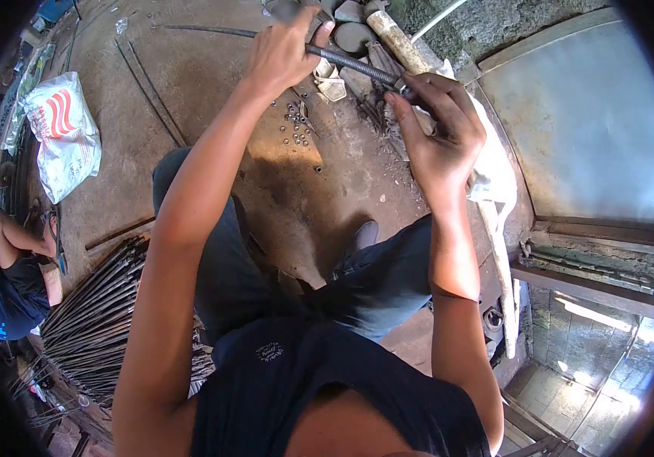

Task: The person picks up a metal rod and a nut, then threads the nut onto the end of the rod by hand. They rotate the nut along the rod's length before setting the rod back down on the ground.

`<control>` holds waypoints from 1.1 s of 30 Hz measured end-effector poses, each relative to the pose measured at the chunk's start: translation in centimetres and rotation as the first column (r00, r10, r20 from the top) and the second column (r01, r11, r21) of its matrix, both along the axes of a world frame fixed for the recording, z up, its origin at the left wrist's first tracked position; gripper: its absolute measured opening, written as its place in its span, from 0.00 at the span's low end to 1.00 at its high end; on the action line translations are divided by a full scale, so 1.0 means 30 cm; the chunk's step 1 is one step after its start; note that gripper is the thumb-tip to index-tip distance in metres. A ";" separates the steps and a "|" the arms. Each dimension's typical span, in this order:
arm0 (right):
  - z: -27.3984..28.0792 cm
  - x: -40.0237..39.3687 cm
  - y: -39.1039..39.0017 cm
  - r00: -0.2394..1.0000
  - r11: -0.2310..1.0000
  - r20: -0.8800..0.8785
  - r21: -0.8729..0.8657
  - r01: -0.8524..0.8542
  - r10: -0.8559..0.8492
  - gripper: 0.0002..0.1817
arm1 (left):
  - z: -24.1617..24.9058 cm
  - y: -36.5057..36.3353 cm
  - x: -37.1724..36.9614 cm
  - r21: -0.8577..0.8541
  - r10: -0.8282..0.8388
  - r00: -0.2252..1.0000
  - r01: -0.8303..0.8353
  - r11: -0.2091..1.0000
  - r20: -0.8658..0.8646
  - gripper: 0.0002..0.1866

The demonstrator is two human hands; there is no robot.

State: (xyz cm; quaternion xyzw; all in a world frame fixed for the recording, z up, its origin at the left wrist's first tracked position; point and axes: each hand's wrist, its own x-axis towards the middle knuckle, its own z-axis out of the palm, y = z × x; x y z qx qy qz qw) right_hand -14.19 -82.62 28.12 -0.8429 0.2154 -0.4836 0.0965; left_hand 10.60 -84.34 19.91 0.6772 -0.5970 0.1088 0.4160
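A long dark metal rod (357, 67) with a threaded end stretches across the upper middle of the head view. My left hand (281, 57) is closed around it, thumb out along the far side, and the rod's plain length runs on to the left. At the threaded end, my right hand (445, 126) pinches a small metal nut (401, 87) between thumb and fingers; the fingers partly hide it. Below the rod, several loose nuts (295, 129) lie scattered on the concrete floor (274, 183).
A bundle of rods (98, 312) lies at lower left, near another person's leg (15, 232). A white sack (64, 133) stands at left. Two thin rods (148, 91) rest on the floor. To the right are a pale pipe (498, 259) and a metal panel (578, 114).
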 end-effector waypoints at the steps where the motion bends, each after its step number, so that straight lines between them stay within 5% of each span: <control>1: 0.004 0.001 0.004 1.000 1.000 -0.002 0.001 0.001 -0.001 0.15 | 0.001 0.000 -0.002 0.001 -0.001 1.000 0.001 1.000 -0.002 0.24; 14: 0.001 0.027 0.013 0.986 0.989 -0.071 -0.017 0.148 -0.149 0.10 | -0.014 -0.005 -0.013 0.033 -0.043 0.999 0.043 0.999 -0.018 0.22; 17: -0.003 0.017 0.007 0.979 0.979 -0.119 0.095 0.178 -0.167 0.10 | -0.020 -0.009 -0.013 0.037 -0.035 0.999 0.036 0.999 -0.005 0.22; 19: -0.016 0.008 -0.001 0.998 0.971 -0.001 0.227 0.069 -0.070 0.10 | -0.017 -0.010 -0.009 0.016 -0.034 0.999 0.033 0.999 0.011 0.22; 25: 0.008 0.002 -0.007 0.999 1.000 -0.016 0.011 0.029 -0.028 0.11 | -0.015 -0.009 -0.007 0.059 -0.015 1.000 0.015 0.998 -0.013 0.24; 33: 0.002 0.010 0.004 0.998 0.998 -0.020 -0.007 0.058 -0.058 0.11 | -0.024 -0.015 0.000 0.029 -0.004 1.000 0.004 1.000 0.005 0.24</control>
